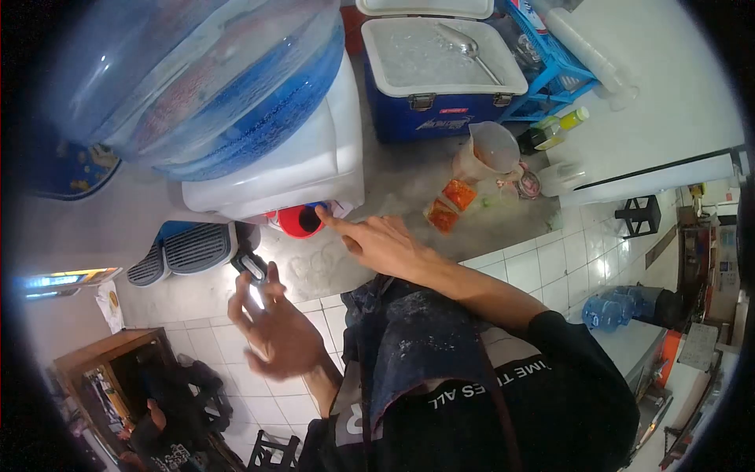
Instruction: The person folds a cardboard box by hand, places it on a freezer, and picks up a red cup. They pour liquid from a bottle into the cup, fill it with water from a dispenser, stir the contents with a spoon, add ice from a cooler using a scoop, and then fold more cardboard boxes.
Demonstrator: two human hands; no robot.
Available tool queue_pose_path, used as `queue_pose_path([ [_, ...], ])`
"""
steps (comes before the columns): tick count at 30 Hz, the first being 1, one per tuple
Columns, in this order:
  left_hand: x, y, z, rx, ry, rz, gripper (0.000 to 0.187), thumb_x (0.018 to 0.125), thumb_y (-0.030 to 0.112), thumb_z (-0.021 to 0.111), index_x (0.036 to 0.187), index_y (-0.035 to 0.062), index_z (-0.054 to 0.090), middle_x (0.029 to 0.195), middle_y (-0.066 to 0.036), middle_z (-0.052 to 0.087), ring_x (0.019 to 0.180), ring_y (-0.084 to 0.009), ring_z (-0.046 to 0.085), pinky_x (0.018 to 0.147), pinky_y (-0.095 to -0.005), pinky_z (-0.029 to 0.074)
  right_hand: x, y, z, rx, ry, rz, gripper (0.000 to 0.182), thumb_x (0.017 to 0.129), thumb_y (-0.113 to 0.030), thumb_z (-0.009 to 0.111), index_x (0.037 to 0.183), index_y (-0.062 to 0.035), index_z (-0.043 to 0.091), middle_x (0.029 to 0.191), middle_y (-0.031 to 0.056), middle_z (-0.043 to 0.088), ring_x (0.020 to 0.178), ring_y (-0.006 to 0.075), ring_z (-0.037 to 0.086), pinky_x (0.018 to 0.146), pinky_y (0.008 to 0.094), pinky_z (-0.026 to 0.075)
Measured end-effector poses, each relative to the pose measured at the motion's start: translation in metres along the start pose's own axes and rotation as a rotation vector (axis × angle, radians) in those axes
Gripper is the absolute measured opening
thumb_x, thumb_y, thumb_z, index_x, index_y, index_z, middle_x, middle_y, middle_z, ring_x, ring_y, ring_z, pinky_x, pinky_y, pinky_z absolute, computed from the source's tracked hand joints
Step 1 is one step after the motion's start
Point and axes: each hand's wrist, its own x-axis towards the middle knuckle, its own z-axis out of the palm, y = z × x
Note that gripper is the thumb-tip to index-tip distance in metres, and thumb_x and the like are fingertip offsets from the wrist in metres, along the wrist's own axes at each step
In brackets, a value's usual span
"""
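Observation:
My right hand (385, 248) reaches to the front of a white water dispenser (322, 169), its index finger stretched out to a blue tap (321, 207). Right at that fingertip, under the tap, stands a red cup (300, 223) with a dark inside. My left hand (275, 334), slightly blurred, hovers over the counter's near edge with its fingers apart and nothing in them. Just beyond its fingertips lies a dark, silvery object (250, 269). A large clear water bottle (212, 94) sits on top of the dispenser.
An open blue cooler (448, 102) holds ice and a metal scoop (464, 43). Nearby are a plastic jug (486, 153), orange packets (458, 194), bottles (554, 130) and a blue basket (554, 67). Grey-ridged trays (197, 248) lie left. A person (161, 433) is at lower left.

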Motion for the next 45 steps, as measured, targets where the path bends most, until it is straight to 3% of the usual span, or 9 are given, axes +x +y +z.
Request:
queue_pose_path([
  [3, -0.003, -0.028, -0.052, 0.385, 0.150, -0.009, 0.062, 0.095, 0.045, 0.046, 0.132, -0.0052, 0.047, 0.138, -0.023, 0.050, 0.104, -0.0302, 0.061, 0.111, -0.0516, 0.034, 0.002, 0.000, 0.003, -0.019, -0.008, 0.036, 0.068, 0.095, -0.020, 0.058, 0.157, -0.0321, 0.031, 0.074, 0.0189, 0.068, 0.063, 0.0399, 0.066, 0.064, 0.0506, 0.054],
  [6, -0.005, -0.049, -0.085, 0.634, 0.194, -0.092, 0.046, 0.094, 0.019, 0.055, 0.133, -0.0039, 0.047, 0.134, -0.019, 0.055, 0.113, -0.0274, 0.059, 0.104, -0.0426, 0.043, 0.001, -0.001, 0.003, 0.037, 0.013, 0.033, 0.067, 0.095, -0.019, 0.058, 0.155, -0.0334, 0.034, 0.077, 0.0194, 0.069, 0.065, 0.0406, 0.066, 0.064, 0.0510, 0.054],
  [9, -0.006, -0.066, -0.092, 0.742, 0.133, -0.188, 0.058, 0.086, 0.004, 0.067, 0.139, 0.0022, 0.043, 0.140, -0.016, 0.051, 0.124, -0.0284, 0.054, 0.109, -0.0416, 0.039, 0.001, -0.002, 0.002, 0.035, 0.009, 0.014, 0.065, 0.096, -0.021, 0.057, 0.155, -0.0357, 0.034, 0.078, 0.0199, 0.069, 0.066, 0.0417, 0.066, 0.065, 0.0513, 0.053],
  [12, -0.002, -0.085, -0.094, 1.049, -0.017, -0.179, 0.082, 0.080, 0.020, 0.080, 0.145, -0.0015, 0.035, 0.147, -0.020, 0.043, 0.134, -0.0332, 0.045, 0.117, -0.0440, 0.029, 0.002, 0.000, 0.004, 0.043, 0.063, -0.008, 0.064, 0.097, -0.023, 0.057, 0.155, -0.0371, 0.033, 0.074, 0.0214, 0.067, 0.066, 0.0435, 0.066, 0.065, 0.0518, 0.053],
  [18, 0.013, -0.123, -0.080, 1.059, -0.147, -0.183, 0.099, 0.073, 0.027, 0.089, 0.147, -0.0049, 0.032, 0.146, -0.023, 0.043, 0.134, -0.0348, 0.045, 0.115, -0.0434, 0.032, 0.001, -0.007, -0.006, 0.001, 0.012, 0.038, 0.066, 0.097, -0.018, 0.058, 0.156, -0.0340, 0.033, 0.072, 0.0215, 0.068, 0.065, 0.0415, 0.068, 0.064, 0.0495, 0.055],
  [20, 0.016, -0.133, -0.078, 1.007, -0.123, -0.215, 0.095, 0.073, 0.024, 0.088, 0.146, -0.0044, 0.035, 0.141, -0.022, 0.048, 0.131, -0.0336, 0.048, 0.112, -0.0436, 0.036, 0.002, -0.006, -0.007, -0.009, 0.010, 0.046, 0.066, 0.097, -0.019, 0.058, 0.155, -0.0385, 0.033, 0.071, 0.0214, 0.068, 0.066, 0.0429, 0.068, 0.065, 0.0517, 0.055],
  [26, 0.013, -0.154, -0.083, 0.955, -0.072, -0.181, 0.082, 0.072, 0.020, 0.087, 0.139, -0.0024, 0.044, 0.133, -0.019, 0.054, 0.124, -0.0326, 0.054, 0.105, -0.0422, 0.042, 0.003, -0.004, -0.003, 0.061, 0.041, 0.062, 0.057, 0.098, -0.022, 0.057, 0.151, -0.0359, 0.041, 0.069, 0.0248, 0.062, 0.073, 0.0469, 0.063, 0.069, 0.0533, 0.050],
  [28, 0.013, -0.155, -0.081, 0.928, -0.096, -0.154, 0.076, 0.075, 0.018, 0.084, 0.138, -0.0006, 0.045, 0.124, -0.014, 0.060, 0.113, -0.0262, 0.059, 0.100, -0.0387, 0.046, 0.003, 0.002, -0.002, 0.054, 0.018, 0.051, 0.059, 0.098, -0.022, 0.056, 0.152, -0.0380, 0.038, 0.070, 0.0245, 0.064, 0.072, 0.0469, 0.065, 0.070, 0.0535, 0.052],
  [45, 0.015, -0.155, -0.078, 0.965, -0.074, -0.096, 0.078, 0.072, 0.021, 0.087, 0.137, -0.0010, 0.048, 0.123, -0.015, 0.062, 0.113, -0.0276, 0.061, 0.100, -0.0396, 0.047, 0.003, -0.009, -0.011, 0.016, 0.041, 0.022, 0.061, 0.099, -0.021, 0.056, 0.153, -0.0410, 0.035, 0.071, 0.0265, 0.063, 0.074, 0.0499, 0.063, 0.069, 0.0553, 0.051],
])
